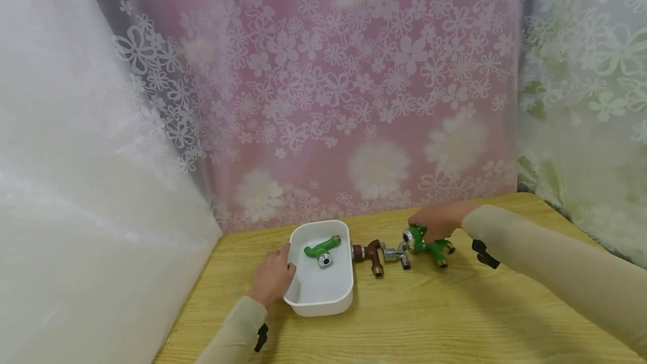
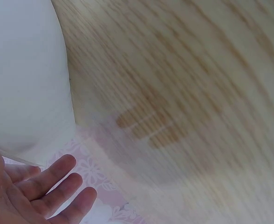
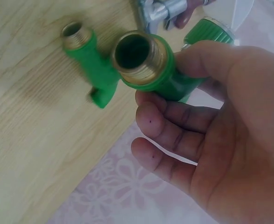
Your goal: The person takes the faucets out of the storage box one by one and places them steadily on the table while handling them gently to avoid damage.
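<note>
My left hand (image 1: 273, 274) rests at the left rim of a white plastic tub (image 1: 323, 291), its fingers loosely extended in the left wrist view. Inside the tub lies a green tap (image 1: 319, 250) with a brass threaded end and a chrome ring. Over the right side of the table, my right hand (image 1: 441, 221) holds another green tap (image 3: 176, 85) between thumb and fingers. Its wide brass threaded opening points at the right wrist camera. Beside it on the wood is a further green tap (image 3: 92, 67).
Right of the tub, a brown tap (image 1: 374, 254) and a chrome tap (image 1: 395, 255) stand in a row on the wooden table (image 1: 384, 319). A pink flowered curtain (image 1: 323, 128) hangs behind the table, with a white sheet (image 1: 91, 184) along the left.
</note>
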Available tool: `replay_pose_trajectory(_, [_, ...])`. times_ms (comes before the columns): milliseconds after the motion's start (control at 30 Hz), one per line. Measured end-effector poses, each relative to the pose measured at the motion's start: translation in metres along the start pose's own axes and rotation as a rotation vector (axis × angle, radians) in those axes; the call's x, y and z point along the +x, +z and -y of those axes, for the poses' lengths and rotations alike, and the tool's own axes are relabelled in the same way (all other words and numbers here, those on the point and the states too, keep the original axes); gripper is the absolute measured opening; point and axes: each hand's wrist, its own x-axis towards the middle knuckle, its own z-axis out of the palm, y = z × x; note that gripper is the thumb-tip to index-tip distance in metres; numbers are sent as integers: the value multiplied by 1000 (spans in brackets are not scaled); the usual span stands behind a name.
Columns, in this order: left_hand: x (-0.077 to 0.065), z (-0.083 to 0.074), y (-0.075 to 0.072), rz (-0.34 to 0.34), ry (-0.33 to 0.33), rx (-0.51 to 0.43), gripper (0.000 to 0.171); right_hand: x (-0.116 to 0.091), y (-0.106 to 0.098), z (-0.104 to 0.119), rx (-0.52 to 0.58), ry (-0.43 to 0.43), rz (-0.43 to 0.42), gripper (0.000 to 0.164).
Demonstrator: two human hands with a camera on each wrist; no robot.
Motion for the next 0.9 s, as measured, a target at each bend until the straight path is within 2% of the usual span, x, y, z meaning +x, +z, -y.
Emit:
replay_pose_trajectory(167, [0, -1, 0, 0, -1, -5, 56, -4, 1, -13, -42, 5, -26, 46])
replay_pose_trajectory(333, [1, -2, -2, 1, -1, -5, 56, -4, 11, -28, -85, -6, -67, 43])
replay_pose_trajectory(500, [1, -4, -4, -2, -2, -4, 56, -5, 19, -45, -34, 25, -66, 44])
replay_pose_trajectory(700, [1, -4, -5, 18, -24, -12, 57, -13, 24, -54, 61, 74, -49, 45])
replay_pose_trajectory(900, [-2, -1, -2, 8, -12, -26, 57, -17, 34, -61, 51, 95, -69, 39])
